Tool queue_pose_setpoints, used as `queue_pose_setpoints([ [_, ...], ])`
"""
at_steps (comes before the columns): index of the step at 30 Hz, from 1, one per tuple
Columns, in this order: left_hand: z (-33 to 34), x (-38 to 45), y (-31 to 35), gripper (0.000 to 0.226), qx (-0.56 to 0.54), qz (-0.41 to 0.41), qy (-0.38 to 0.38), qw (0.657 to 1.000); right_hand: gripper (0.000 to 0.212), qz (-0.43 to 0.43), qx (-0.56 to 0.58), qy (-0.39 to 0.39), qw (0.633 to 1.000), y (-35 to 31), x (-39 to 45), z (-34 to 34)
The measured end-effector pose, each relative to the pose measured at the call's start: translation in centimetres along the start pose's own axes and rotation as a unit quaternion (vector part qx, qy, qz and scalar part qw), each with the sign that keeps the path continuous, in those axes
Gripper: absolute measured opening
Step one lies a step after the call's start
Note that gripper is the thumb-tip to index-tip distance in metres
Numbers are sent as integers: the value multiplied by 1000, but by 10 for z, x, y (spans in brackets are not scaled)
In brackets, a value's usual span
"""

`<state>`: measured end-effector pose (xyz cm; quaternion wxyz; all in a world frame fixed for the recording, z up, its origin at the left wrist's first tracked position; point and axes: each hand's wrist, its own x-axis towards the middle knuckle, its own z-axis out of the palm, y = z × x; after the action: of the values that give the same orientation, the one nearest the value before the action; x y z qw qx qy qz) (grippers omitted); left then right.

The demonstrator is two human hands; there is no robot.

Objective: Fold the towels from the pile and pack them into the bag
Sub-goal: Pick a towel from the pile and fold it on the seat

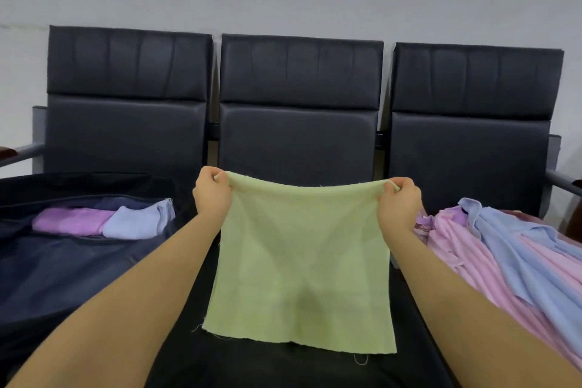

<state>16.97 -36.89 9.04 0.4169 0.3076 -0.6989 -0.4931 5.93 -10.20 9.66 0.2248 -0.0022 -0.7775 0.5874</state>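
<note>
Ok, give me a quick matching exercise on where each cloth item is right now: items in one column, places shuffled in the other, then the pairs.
Items
1. Pale green square towel
2. Folded purple towel
3. Folded light blue towel
4. Loose pile of pink and blue towels

Places
A. On the right seat, unfolded
B. In the open dark navy bag, further from the middle seat
C. Held up by its top corners over the middle seat, left hand and right hand pinching
D. In the bag, nearer the middle seat

Pairs: 1-C, 2-B, 3-D, 4-A
</note>
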Motion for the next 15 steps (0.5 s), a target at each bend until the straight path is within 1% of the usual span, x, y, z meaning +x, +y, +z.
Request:
queue_pose_setpoints([
  [2, 11, 7, 10, 13, -2, 15, 1, 1000, 19, -10, 29, 8, 1000, -8, 9, 11],
  [4, 18, 13, 24, 11, -20, 39, 7, 999, 17, -34, 67, 14, 997, -19, 16, 17],
  [7, 20, 19, 49, 10, -77, 84, 25, 993, 11, -88, 125, 21, 988, -35, 24, 19],
  [10, 14, 17, 68, 9, -132, 108, 49, 984, 11, -131, 161, 28, 978, -48, 25, 14],
  [12, 6, 8, 72, 8, -153, 116, 65, 979, 12, -145, 180, 29, 973, -50, 21, 9],
  [15, -8, -16, 60, 7, -136, 111, 75, 982, 13, -133, 181, 19, 974, -41, 7, 1],
])
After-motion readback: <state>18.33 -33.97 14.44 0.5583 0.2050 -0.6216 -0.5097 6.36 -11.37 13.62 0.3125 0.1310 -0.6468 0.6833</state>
